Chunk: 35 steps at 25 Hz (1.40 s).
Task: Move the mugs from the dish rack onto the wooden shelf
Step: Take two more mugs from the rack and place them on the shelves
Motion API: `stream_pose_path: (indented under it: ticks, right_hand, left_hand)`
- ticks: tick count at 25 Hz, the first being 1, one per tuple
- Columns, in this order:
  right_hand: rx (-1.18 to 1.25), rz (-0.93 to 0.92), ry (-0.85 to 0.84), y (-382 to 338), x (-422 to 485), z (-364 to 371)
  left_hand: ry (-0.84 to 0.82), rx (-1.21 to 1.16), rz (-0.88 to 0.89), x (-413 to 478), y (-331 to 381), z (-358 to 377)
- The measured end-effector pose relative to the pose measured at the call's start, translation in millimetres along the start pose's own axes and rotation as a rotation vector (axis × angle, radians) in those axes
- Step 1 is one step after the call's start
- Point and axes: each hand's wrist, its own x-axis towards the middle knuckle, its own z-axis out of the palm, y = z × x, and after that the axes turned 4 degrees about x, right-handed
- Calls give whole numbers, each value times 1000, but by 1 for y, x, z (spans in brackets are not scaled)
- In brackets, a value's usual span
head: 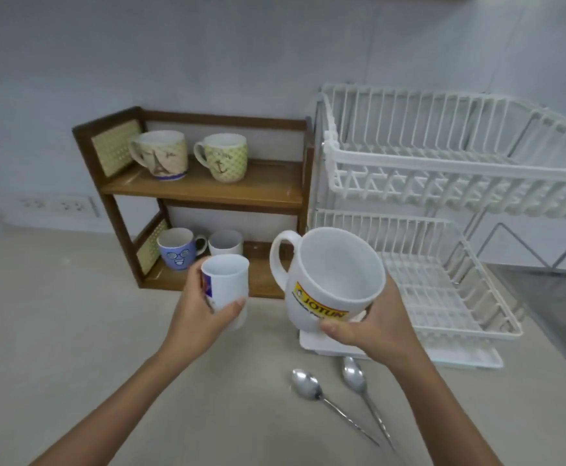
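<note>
My left hand [198,314] holds a small white mug [227,287] with a blue and red print, upright, just in front of the wooden shelf's [204,191] lower level. My right hand [372,326] grips a large white mug with a yellow label [332,280], tilted toward me, its handle pointing left. On the shelf's top level stand a beige tower-print mug [160,154] and a green-patterned anchor mug [223,156]. The lower level holds a blue face mug [177,248] and a plain white mug [225,242]. The white wire dish rack [443,163] stands to the right with no mugs in its baskets.
Two metal spoons [312,391] [359,385] lie on the beige counter in front of the rack's drip tray [459,358]. A wall socket strip [56,206] sits left of the shelf. A glass surface lies at the far right edge.
</note>
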Motion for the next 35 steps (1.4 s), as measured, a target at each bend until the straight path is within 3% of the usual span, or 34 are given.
stream_pose_path:
  ticks: [6, 12, 18, 22, 27, 32, 33, 35]
  right_hand:
    - [-69, 105, 245, 5, 59, 121]
    - [-262, 215, 546, 17, 193, 127]
    - [-320, 347, 526, 57, 254, 109]
    - [-262, 320, 509, 79, 267, 107]
    - [-381, 272, 482, 74, 259, 108]
    - [-714, -139, 695, 102, 130, 139]
    - [-767, -96, 636, 119, 93, 147]
    - [-827, 210, 388, 157, 30, 166]
  left_hand:
    - [21, 116, -48, 62, -43, -37]
    - [-112, 274, -57, 92, -58, -39]
    - [-172, 230, -63, 108, -73, -29]
    - [-225, 159, -74, 125, -77, -18]
    - [-268, 174, -36, 146, -74, -8]
    - [-265, 211, -42, 157, -76, 6]
    - [-267, 220, -49, 160, -77, 10]
    - [-295, 244, -57, 165, -78, 19]
